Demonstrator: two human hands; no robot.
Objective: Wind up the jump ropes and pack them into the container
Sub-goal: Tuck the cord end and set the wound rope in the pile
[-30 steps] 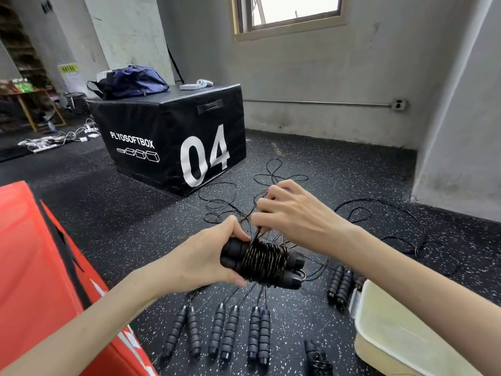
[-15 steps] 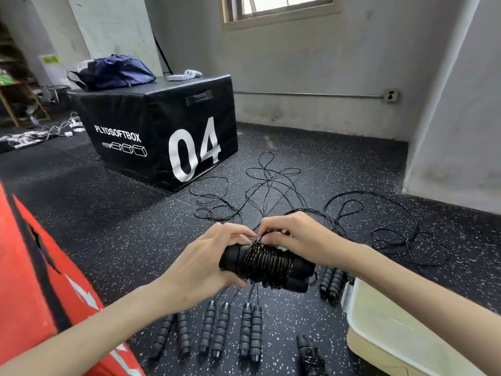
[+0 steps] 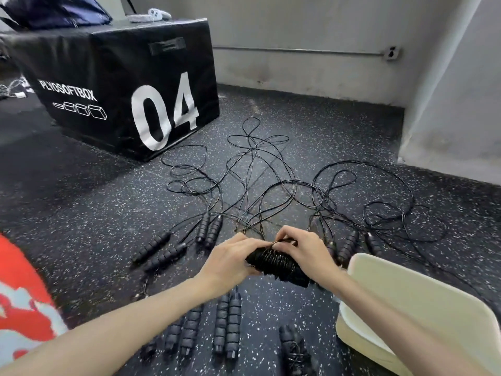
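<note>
— Left hand [image 3: 230,263]?
— Curled round the near end of the wound jump rope [image 3: 276,264], thumb on top, fingers tucked under. Firmly gripping, not loose.
— And the right hand [image 3: 306,253]?
— Draped over the far side of the same bundle, fingertips [image 3: 282,241] bent down and pinching the loose cord end against the coils. Gripping too; hard to tell whether the end is tucked in or only pressed.
— Where, exactly?
— Held above the speckled floor [image 3: 95,213], just left of the cream container [image 3: 423,302], not inside it. Handles together, cord wrapped tightly round the middle, one handle end poking out toward the container.
— Other ropes?
— Unwound, lying on the floor. Pairs of black handles [image 3: 208,230] just beyond the hands, more pairs below the wrists, another pair beside the container's far corner. Cords [image 3: 260,164] sprawled in tangled loops toward the wall. One bundled rope [image 3: 295,348] on the floor near the bottom edge, blurred.
— Around that?
— Black box [image 3: 122,85] marked 04 at upper left, red pad [image 3: 21,299] at lower left.
</note>
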